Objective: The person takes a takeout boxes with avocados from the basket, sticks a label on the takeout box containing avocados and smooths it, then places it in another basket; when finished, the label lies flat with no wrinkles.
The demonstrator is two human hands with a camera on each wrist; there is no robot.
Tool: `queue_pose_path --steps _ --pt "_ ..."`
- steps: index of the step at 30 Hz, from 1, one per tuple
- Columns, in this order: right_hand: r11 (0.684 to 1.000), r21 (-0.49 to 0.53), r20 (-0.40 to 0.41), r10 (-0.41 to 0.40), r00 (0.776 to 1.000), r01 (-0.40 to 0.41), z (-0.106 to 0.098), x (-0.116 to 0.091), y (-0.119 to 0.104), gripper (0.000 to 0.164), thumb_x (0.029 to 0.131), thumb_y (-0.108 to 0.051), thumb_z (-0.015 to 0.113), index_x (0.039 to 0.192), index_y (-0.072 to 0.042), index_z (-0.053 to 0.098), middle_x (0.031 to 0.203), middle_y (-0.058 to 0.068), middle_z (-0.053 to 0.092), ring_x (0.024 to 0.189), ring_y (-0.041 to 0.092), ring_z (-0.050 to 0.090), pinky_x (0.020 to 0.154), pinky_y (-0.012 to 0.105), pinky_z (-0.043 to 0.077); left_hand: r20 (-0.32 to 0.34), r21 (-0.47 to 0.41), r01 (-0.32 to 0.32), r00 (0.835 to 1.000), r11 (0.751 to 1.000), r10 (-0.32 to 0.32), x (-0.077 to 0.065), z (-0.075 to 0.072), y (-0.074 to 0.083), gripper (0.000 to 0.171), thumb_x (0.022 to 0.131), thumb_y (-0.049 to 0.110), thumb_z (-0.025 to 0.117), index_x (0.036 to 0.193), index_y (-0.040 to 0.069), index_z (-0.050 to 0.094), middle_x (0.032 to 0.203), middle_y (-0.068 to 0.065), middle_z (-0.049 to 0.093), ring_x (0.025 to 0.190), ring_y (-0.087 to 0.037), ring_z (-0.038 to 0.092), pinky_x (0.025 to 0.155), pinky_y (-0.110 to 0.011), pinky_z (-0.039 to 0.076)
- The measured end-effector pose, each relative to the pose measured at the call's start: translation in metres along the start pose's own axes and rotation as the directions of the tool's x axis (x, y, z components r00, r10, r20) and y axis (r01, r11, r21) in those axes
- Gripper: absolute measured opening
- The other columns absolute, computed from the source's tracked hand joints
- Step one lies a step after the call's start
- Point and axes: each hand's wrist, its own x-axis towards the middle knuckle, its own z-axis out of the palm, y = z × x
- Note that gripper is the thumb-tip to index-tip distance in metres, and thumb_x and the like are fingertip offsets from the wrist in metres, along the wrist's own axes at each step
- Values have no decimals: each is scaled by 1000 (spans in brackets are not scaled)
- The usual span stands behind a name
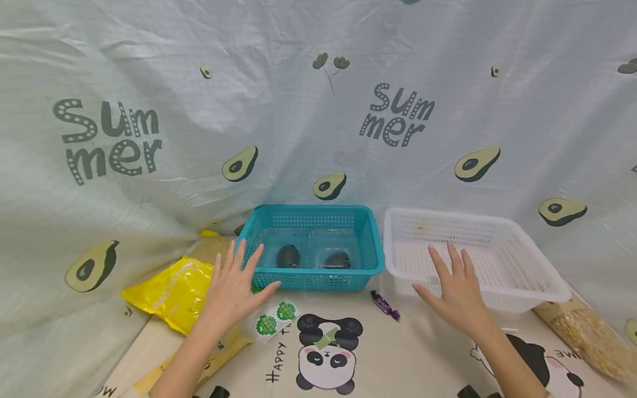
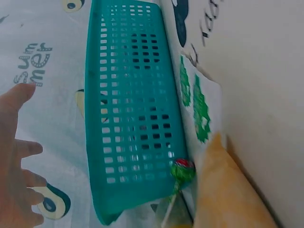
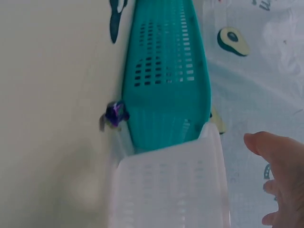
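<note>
My left hand (image 1: 234,293), fingers spread and holding nothing, hovers by the front left corner of a teal basket (image 1: 308,279). Inside that basket is a clear plastic tray (image 1: 307,243) with two compartments, each with a dark oval object, one on the left (image 1: 288,256) and one on the right (image 1: 337,260). My right hand (image 1: 455,296), also spread, is over the front of a white basket (image 1: 517,293). A purple-wrapped candy (image 1: 385,305) lies on the table between the hands. In the left wrist view, a lollipop (image 2: 183,172) with a green and red wrapper sits against the teal basket.
A yellow bag (image 1: 171,293) and a tan packet (image 1: 226,354) lie at the left. Green round stickers (image 1: 275,319) are on the table near the panda print (image 1: 327,359). A bag of oat-like flakes (image 1: 592,337) lies at the right. An avocado-print curtain (image 1: 298,110) hangs behind.
</note>
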Motion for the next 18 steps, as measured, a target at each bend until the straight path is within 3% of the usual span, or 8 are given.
queue_pose_path --steps 5,8,13,18 --pt "989 146 94 13 995 -27 11 23 -19 70 84 -42 55 139 -8 27 141 27 15 124 49 14 91 66 20 53 -108 22 998 994 -17 24 9 14 74 80 61 45 137 15 34 143 -19 23 131 -36 19 102 -56 20" --pt "969 244 159 2 987 -42 23 40 -32 65 87 -39 52 138 -7 28 142 25 15 125 46 16 92 66 22 120 -190 59 992 980 -36 39 18 23 69 83 57 45 137 16 34 143 -15 25 129 -36 25 97 -57 28" --pt "940 341 210 -52 976 -23 46 74 -56 57 89 -32 50 135 -3 33 139 25 25 126 43 24 95 60 27 241 -337 111 970 935 -29 65 38 35 64 85 47 49 137 12 33 141 -16 27 127 -36 29 95 -55 32" --pt "953 303 307 -80 948 -17 69 107 -76 54 90 -27 50 133 0 35 135 25 32 123 39 32 97 53 31 357 -406 163 934 899 -8 85 53 46 62 87 37 51 137 6 31 139 -18 30 126 -35 30 97 -51 32"
